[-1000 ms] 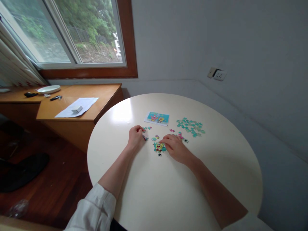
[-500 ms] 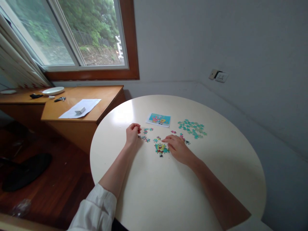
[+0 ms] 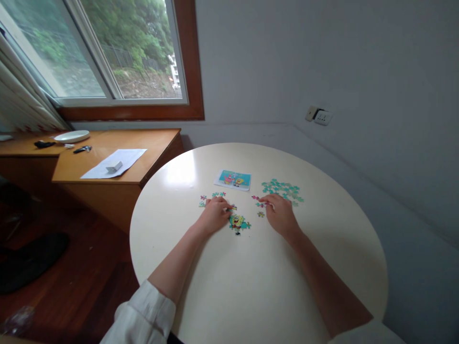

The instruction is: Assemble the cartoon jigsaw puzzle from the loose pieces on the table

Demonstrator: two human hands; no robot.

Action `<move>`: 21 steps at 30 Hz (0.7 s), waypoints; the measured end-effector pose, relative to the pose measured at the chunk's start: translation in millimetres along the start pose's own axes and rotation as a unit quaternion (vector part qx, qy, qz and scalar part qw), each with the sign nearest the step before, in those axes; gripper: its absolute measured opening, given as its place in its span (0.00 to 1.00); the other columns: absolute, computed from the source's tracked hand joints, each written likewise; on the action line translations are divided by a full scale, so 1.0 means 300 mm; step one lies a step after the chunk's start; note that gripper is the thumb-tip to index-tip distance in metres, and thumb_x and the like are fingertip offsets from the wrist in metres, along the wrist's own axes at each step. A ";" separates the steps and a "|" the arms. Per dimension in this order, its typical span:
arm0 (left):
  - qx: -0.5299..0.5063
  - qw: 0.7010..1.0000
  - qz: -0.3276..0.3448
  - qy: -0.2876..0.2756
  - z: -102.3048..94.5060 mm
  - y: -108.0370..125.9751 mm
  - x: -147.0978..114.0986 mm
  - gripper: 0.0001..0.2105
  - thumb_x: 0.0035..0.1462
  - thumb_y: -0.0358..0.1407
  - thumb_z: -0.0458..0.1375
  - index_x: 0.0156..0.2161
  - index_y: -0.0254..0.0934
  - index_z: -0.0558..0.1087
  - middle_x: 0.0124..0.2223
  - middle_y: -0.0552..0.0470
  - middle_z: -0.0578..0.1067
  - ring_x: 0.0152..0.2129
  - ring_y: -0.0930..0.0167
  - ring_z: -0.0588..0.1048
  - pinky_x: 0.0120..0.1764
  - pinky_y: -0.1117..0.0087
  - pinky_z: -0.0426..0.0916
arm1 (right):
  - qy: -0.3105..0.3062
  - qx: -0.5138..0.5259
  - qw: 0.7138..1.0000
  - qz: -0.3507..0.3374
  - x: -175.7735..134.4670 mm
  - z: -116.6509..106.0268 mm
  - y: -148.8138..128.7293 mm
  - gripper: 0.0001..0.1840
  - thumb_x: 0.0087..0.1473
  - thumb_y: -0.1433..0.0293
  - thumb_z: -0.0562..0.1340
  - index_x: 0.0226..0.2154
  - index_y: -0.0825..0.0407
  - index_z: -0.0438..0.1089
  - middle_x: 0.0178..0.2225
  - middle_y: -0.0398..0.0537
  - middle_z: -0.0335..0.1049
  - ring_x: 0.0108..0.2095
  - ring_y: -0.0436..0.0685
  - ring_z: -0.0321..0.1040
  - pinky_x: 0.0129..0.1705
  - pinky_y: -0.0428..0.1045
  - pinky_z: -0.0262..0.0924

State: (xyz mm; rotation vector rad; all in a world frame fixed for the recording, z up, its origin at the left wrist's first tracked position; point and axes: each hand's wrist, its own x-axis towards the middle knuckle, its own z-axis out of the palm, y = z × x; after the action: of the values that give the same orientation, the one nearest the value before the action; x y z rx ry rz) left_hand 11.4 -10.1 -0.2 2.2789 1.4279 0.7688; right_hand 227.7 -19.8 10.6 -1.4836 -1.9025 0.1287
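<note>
A partly joined jigsaw puzzle (image 3: 237, 221) with a yellow cartoon figure lies on the table. Just above its left side, my left hand (image 3: 216, 213) has its thumb and index finger closed at a small puzzle piece (image 3: 234, 207), partly hidden by the fingertips. Other pieces lie around and partly under that hand. My right hand (image 3: 281, 215) rests to the right with fingers apart, its index fingertip touching or just above pink puzzle pieces (image 3: 255, 197). A single yellowish puzzle piece (image 3: 261, 214) lies left of its palm.
Behind the hands lies a picture card (image 3: 234, 180) showing cartoon figures. Loose turquoise puzzle pieces (image 3: 281, 188) spread at the right on the round white table (image 3: 229, 282). A wooden desk (image 3: 158, 143) at the left holds white paper (image 3: 124, 157), a small white box (image 3: 114, 166) and a plate (image 3: 72, 137).
My left hand has moved right, to the pieces above the joined part. My right hand has drawn away rightward to the pink pieces, and the single yellowish piece now shows beside it.
</note>
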 end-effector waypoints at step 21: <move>0.081 0.987 -0.093 0.100 -0.016 -0.047 0.004 0.11 0.49 0.26 0.50 0.32 0.38 0.74 0.36 0.46 0.71 0.37 0.65 0.67 0.41 0.61 0.53 | -0.116 -0.051 0.991 0.040 0.004 -0.015 0.036 0.10 0.44 0.73 0.56 0.31 0.52 0.72 0.35 0.47 0.69 0.36 0.54 0.65 0.42 0.50 0.54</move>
State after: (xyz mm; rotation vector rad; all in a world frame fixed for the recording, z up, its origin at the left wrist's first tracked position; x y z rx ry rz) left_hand -1.1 -3.0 -3.9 2.1925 1.8270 0.8717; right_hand 238.8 -16.7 9.3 -1.6756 -2.0592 0.2535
